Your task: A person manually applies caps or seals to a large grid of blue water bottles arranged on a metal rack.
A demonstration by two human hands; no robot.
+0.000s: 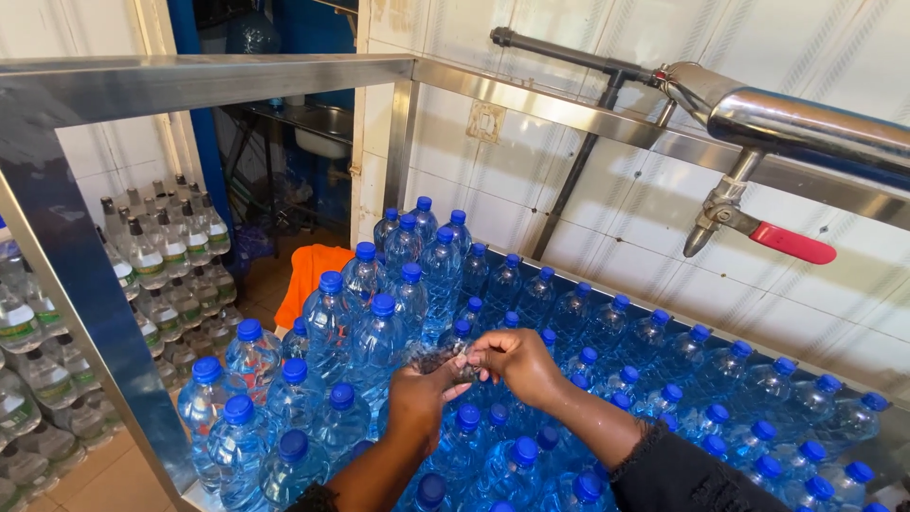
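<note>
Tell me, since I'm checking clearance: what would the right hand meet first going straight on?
Probably the left hand: the right hand points left at it, fingertips meeting over the blue-capped bottles. Depth unclear.

Your left hand (417, 398) and right hand (515, 365) cover the top of the bottle they meet over; whether a cap sits on it cannot be determined. Both forearms run off the lower edge. The steel pipe (806, 123) is cut off at the right edge. The stacked labelled bottles (171, 256) beyond the frame are too small to tell apart.
</note>
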